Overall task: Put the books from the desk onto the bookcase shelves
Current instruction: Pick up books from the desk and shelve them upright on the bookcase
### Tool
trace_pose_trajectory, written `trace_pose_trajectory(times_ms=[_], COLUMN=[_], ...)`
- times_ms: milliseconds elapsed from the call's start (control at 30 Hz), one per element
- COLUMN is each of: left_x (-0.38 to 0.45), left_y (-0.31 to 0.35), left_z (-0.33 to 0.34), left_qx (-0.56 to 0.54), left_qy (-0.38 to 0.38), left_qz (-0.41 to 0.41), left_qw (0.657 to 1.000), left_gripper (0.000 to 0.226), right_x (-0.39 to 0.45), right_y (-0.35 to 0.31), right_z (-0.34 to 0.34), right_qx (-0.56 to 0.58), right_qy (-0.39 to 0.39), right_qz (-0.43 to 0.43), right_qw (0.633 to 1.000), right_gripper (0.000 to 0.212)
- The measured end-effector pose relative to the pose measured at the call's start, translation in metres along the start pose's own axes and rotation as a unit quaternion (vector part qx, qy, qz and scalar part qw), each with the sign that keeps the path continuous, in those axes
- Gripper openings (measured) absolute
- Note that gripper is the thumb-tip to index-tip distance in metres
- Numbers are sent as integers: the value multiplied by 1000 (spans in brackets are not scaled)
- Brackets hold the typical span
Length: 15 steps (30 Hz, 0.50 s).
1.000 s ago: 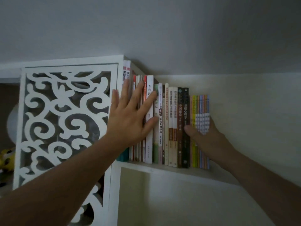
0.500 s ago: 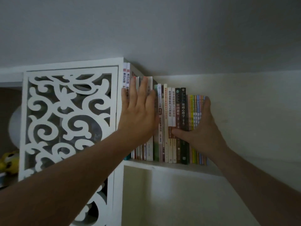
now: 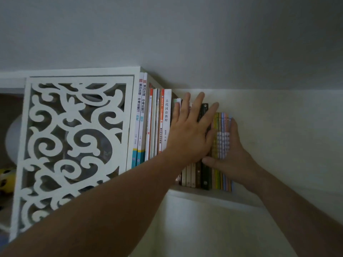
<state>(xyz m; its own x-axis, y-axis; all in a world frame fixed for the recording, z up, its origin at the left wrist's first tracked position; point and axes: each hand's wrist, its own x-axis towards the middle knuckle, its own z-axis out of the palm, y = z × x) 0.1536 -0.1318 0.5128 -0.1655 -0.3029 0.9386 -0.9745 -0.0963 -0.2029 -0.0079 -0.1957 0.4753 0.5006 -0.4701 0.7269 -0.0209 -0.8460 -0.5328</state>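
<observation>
A row of upright books [image 3: 154, 123] stands on the white top shelf [image 3: 213, 196] of the bookcase. My left hand [image 3: 187, 134] lies flat on the spines in the middle of the row, with its fingers spread and straight. At the row's right end is a bundle of thin coloured books [image 3: 221, 127]. My right hand [image 3: 235, 160] clasps this bundle, fingers along its right side and thumb across the spines low down. The dark and beige spines under my left palm are partly hidden.
A white fretwork panel [image 3: 74, 136] closes the bookcase compartment to the left of the books. A yellow toy [image 3: 6, 179] shows at the far left edge. To the right of the bundle the shelf runs along a bare pale wall [image 3: 278, 145].
My left hand has slid right along the spines, from the row's left books to its middle. My right hand stays at the thin coloured books, fingers now along their right side.
</observation>
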Motion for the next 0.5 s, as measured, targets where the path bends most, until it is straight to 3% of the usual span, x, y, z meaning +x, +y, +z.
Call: trace_pose_trajectory(times_ms=[167, 233, 367, 500], left_x=[4, 2, -16, -15], left_y=[1, -20, -50, -48], left_z=[-23, -33, -22, -20], left_qx=[46, 33, 70, 55], left_qy=[-71, -43, -12, -8], left_qz=[29, 32, -52, -35], left_qw=[996, 998, 996, 998], left_gripper=[68, 68, 70, 72], right_x=[-2, -1, -1, -11], right_y=[-5, -3, -1, -2], right_z=[9, 10, 6, -4], right_qx=[-49, -40, 10, 41], right_qy=[60, 49, 16, 36], right_qz=[13, 14, 10, 97], right_qw=[997, 998, 1000, 994], right_gripper=[152, 152, 133, 104])
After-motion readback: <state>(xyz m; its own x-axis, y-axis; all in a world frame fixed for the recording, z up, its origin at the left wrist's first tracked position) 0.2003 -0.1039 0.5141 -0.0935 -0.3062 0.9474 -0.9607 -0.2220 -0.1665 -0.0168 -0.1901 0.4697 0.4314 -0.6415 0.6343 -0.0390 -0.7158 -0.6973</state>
